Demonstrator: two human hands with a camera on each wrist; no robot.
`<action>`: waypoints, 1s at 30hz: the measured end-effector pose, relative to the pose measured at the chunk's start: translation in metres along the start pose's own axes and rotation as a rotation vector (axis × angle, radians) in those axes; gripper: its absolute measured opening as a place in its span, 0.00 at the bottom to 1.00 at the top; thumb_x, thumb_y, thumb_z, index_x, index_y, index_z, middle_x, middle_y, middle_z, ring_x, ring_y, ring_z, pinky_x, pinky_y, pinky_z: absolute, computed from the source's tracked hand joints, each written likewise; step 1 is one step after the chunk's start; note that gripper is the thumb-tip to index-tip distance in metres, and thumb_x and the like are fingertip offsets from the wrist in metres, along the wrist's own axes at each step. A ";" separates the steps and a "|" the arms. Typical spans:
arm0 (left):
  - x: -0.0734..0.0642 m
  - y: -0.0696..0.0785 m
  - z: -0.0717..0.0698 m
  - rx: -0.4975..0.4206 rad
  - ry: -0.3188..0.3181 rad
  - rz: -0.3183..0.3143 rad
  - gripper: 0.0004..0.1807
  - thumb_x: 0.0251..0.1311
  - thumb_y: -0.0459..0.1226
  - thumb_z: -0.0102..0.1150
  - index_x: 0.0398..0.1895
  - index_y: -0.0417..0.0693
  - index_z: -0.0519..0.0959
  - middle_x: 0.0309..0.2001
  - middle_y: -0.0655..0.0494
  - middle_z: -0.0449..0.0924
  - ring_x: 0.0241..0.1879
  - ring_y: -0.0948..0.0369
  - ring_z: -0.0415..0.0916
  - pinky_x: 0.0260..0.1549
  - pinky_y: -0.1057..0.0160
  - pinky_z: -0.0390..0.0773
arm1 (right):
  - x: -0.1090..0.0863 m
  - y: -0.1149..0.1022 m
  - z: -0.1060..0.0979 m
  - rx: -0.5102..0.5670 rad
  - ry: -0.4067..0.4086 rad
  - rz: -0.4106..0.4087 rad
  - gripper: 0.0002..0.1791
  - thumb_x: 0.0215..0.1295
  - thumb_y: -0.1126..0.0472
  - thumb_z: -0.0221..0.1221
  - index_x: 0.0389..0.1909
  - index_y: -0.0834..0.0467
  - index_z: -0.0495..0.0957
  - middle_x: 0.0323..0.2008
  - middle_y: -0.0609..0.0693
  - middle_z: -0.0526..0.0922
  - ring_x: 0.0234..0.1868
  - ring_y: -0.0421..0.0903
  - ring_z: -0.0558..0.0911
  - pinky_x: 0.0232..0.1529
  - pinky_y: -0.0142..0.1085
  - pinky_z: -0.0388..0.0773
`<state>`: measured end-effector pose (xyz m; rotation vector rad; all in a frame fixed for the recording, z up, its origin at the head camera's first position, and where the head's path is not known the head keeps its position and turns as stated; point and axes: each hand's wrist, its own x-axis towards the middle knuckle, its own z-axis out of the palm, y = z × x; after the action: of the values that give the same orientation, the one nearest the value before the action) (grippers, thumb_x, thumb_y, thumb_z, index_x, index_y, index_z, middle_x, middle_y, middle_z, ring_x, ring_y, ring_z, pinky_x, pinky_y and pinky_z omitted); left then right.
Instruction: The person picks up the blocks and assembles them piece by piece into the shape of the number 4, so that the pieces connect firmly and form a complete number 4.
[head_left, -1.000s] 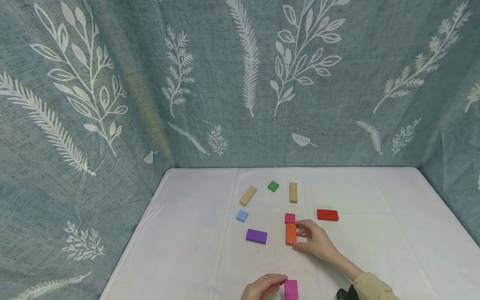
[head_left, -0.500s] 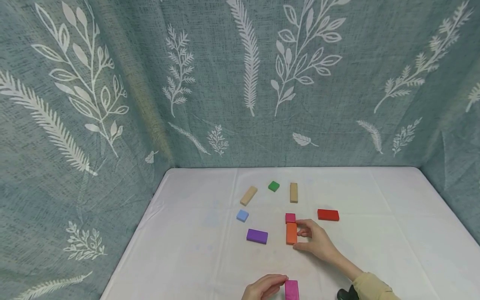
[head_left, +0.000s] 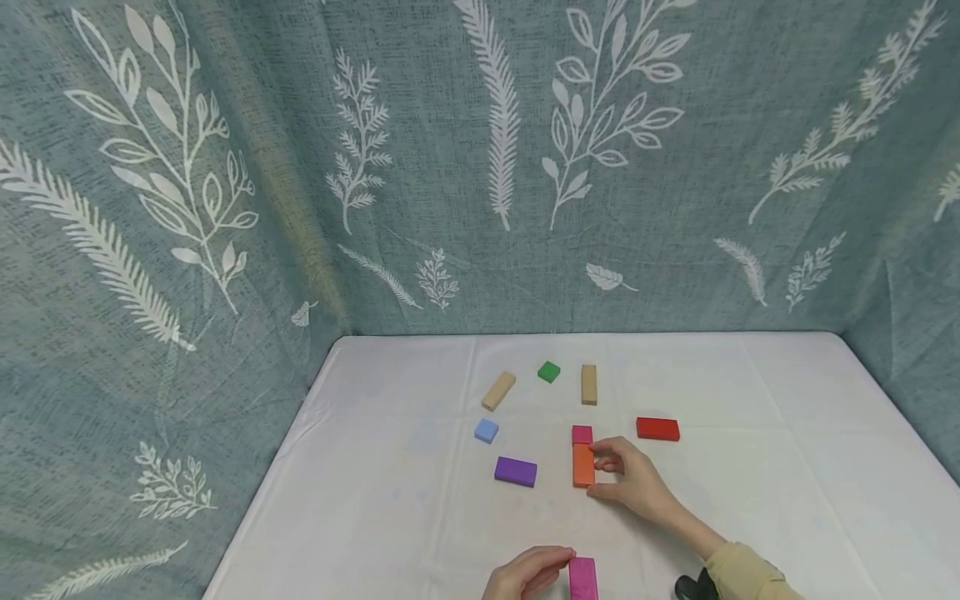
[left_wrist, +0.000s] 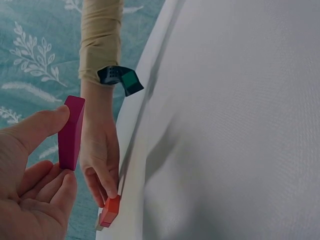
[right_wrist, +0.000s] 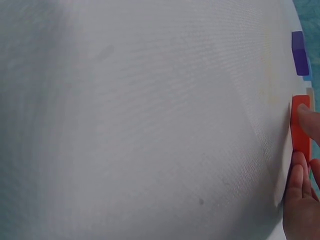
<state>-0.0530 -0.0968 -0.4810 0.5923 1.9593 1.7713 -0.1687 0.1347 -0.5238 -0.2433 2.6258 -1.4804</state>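
My left hand [head_left: 527,573] is near the front edge of the head view, pinching a magenta block [head_left: 582,579]. In the left wrist view the thumb presses one end of that block [left_wrist: 72,132] and fingertips support the other. Further up the table, my right hand [head_left: 633,483] has thumb and a finger at the two ends of an orange block [head_left: 582,465]. Directly behind the orange block, seemingly touching it, lies a crimson block [head_left: 582,434]. The right wrist view shows the thumb on the orange block [right_wrist: 300,132], which is low at the white cloth.
Left of the orange block lie a purple block [head_left: 516,472] and a light blue one [head_left: 486,431]. Behind are two natural wood blocks [head_left: 498,391] and a green block [head_left: 549,372]. A red block [head_left: 657,429] lies to the right. Patterned curtains [head_left: 450,167] surround the white-covered table [head_left: 360,500].
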 end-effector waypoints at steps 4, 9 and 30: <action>0.000 0.000 -0.001 -0.009 0.002 0.012 0.28 0.62 0.39 0.59 0.59 0.27 0.68 0.57 0.33 0.72 0.57 0.74 0.71 0.57 0.69 0.75 | 0.001 0.001 0.000 0.001 -0.009 -0.017 0.31 0.45 0.64 0.72 0.53 0.64 0.73 0.47 0.55 0.79 0.44 0.47 0.81 0.47 0.34 0.83; 0.000 0.001 0.000 -0.006 0.004 0.023 0.27 0.62 0.38 0.60 0.59 0.28 0.69 0.57 0.33 0.72 0.57 0.73 0.72 0.57 0.69 0.75 | 0.002 0.003 -0.001 -0.005 -0.014 -0.030 0.31 0.46 0.64 0.72 0.53 0.63 0.73 0.47 0.55 0.79 0.44 0.47 0.81 0.48 0.34 0.82; 0.005 -0.001 0.002 0.048 0.036 0.072 0.26 0.62 0.38 0.59 0.58 0.27 0.70 0.55 0.32 0.74 0.56 0.72 0.72 0.55 0.70 0.76 | 0.003 0.004 -0.003 -0.005 -0.023 -0.057 0.31 0.46 0.65 0.71 0.53 0.64 0.73 0.47 0.56 0.78 0.44 0.49 0.81 0.49 0.36 0.82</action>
<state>-0.0554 -0.0924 -0.4827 0.6593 2.0340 1.7940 -0.1723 0.1387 -0.5254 -0.3356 2.6263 -1.4791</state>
